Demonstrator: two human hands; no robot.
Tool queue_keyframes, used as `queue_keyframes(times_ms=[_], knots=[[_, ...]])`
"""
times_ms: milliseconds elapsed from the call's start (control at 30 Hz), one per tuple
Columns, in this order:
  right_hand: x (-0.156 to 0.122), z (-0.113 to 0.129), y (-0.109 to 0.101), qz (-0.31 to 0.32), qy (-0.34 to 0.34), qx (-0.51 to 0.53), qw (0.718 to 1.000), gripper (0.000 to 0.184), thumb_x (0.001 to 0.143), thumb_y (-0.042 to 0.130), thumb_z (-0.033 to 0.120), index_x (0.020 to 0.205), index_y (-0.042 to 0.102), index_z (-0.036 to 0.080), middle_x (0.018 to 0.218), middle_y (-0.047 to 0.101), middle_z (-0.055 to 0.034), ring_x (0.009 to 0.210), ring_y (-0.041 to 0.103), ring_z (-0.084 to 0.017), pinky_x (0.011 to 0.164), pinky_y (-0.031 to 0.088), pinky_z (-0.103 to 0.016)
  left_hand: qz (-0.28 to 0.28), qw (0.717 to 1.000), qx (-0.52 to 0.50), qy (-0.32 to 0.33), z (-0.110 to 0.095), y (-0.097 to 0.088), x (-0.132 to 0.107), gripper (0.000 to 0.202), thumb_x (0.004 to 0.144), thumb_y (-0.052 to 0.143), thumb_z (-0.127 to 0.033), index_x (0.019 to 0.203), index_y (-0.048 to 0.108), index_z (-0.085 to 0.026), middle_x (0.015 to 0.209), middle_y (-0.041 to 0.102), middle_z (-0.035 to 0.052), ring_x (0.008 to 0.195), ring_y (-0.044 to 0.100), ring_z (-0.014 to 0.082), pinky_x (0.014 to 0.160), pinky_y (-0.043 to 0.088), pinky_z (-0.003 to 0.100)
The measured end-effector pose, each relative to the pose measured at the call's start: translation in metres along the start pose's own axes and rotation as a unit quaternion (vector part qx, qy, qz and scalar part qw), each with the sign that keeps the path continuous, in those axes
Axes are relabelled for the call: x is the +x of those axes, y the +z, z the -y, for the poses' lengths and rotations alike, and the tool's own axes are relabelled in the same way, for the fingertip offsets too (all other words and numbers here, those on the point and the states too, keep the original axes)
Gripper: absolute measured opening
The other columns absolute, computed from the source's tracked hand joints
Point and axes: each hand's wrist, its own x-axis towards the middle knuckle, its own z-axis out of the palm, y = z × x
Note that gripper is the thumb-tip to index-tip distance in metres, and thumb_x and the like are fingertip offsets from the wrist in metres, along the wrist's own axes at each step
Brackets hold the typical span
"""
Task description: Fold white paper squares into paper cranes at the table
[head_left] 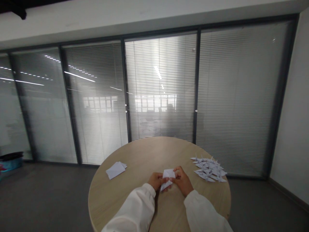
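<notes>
Between my two hands is a partly folded sheet of white paper, held just over the near middle of the round table. My left hand pinches its left edge, thumb on top. On the right side, my right hand grips the paper with thumb and fingers. Some fingers behind the paper are hidden. Toward the left of the table lies a small stack of white paper squares. Over on the right rests a pile of folded white paper cranes, several of them overlapping.
The round wooden table stands before a glass partition with blinds in dark frames. A blue container with a dark rim sits on the grey floor at far left. A white wall is on the right.
</notes>
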Motion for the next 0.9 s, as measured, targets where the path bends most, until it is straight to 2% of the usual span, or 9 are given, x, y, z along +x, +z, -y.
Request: queue_keyframes(times_ms=[100,167,267,333,467,567,700,800,900], knots=[[0.000,0.002,0.001,0.002,0.010,0.027,1.000,0.045,0.062,0.061,0.028,0.102,0.040,0.022,0.059,0.058,0.0061,0.055,0.056,-0.013,0.054,0.043,-0.023,-0.006,1.000,0.009,0.005,-0.004,0.001,-0.002,0.043,0.053,0.066,-0.048,0.069,0.067,-0.009,0.054,0.064,0.0048,0.042,0.053,0.0133,0.046,0.042,0.026],[0.000,0.004,0.000,0.012,0.016,0.044,0.999,0.046,0.062,0.061,0.030,0.104,0.042,0.021,0.066,0.062,0.0024,0.059,0.058,-0.015,0.056,0.045,-0.025,-0.004,1.000,0.011,0.005,-0.005,0.003,-0.004,0.041,0.054,0.065,-0.048,0.069,0.068,-0.010,0.054,0.063,0.0041,0.043,0.054,0.0135,0.047,0.042,0.026],[0.000,0.008,-0.001,0.056,0.031,0.066,0.996,0.033,0.062,0.061,0.034,0.088,0.055,0.016,0.073,0.065,-0.0036,0.065,0.060,-0.018,0.059,0.046,-0.027,0.012,1.000,0.015,0.001,-0.006,0.004,-0.006,0.040,0.055,0.065,-0.047,0.071,0.067,-0.011,0.056,0.064,0.0043,0.047,0.056,0.0152,0.049,0.043,0.026],[0.000,0.009,-0.003,0.080,0.040,0.053,0.995,0.029,0.061,0.061,0.037,0.076,0.061,0.013,0.069,0.066,-0.0053,0.065,0.060,-0.019,0.059,0.046,-0.028,0.026,0.999,0.019,-0.005,-0.004,0.005,-0.006,0.040,0.055,0.065,-0.047,0.072,0.067,-0.011,0.057,0.064,0.0046,0.050,0.057,0.0165,0.050,0.044,0.026],[0.000,0.009,-0.006,0.069,0.037,0.015,0.997,0.033,0.062,0.060,0.041,0.077,0.065,0.012,0.068,0.067,-0.0057,0.065,0.060,-0.020,0.059,0.046,-0.027,0.049,0.999,0.011,-0.021,-0.003,0.005,-0.004,0.040,0.056,0.066,-0.045,0.076,0.064,-0.010,0.059,0.063,0.0049,0.053,0.058,0.0167,0.051,0.046,0.028],[0.001,0.008,-0.006,0.041,0.036,-0.013,0.998,0.037,0.063,0.058,0.044,0.081,0.066,0.013,0.070,0.068,-0.0061,0.066,0.060,-0.020,0.059,0.046,-0.027,0.053,0.998,0.010,-0.033,-0.001,0.004,-0.001,0.045,0.049,0.072,-0.039,0.083,0.061,-0.011,0.063,0.062,0.0043,0.053,0.057,0.0148,0.051,0.049,0.029],[0.003,0.008,-0.006,0.023,0.034,-0.007,0.999,0.041,0.062,0.057,0.049,0.081,0.066,0.013,0.072,0.068,-0.0070,0.066,0.060,-0.019,0.057,0.046,-0.026,0.010,1.000,0.003,-0.024,0.002,0.004,0.002,0.047,0.039,0.077,-0.033,0.076,0.057,-0.011,0.060,0.060,0.0015,0.053,0.057,0.0148,0.051,0.050,0.031],[0.004,0.008,-0.007,-0.008,0.039,-0.013,0.999,0.041,0.061,0.058,0.049,0.077,0.066,0.012,0.071,0.068,-0.0066,0.063,0.058,-0.019,0.056,0.044,-0.026,-0.029,1.000,-0.006,-0.004,0.003,0.002,0.005,0.042,0.039,0.077,-0.034,0.064,0.052,-0.012,0.056,0.061,0.0007,0.050,0.057,0.0140,0.053,0.049,0.030],[0.004,0.006,-0.009,-0.031,0.042,-0.036,0.998,0.039,0.061,0.057,0.049,0.074,0.066,0.013,0.067,0.067,-0.0050,0.060,0.056,-0.017,0.054,0.042,-0.024,-0.065,0.998,-0.021,0.001,0.001,0.000,0.006,0.042,0.039,0.077,-0.036,0.064,0.052,-0.013,0.054,0.062,0.0002,0.052,0.059,0.0154,0.055,0.049,0.030]])
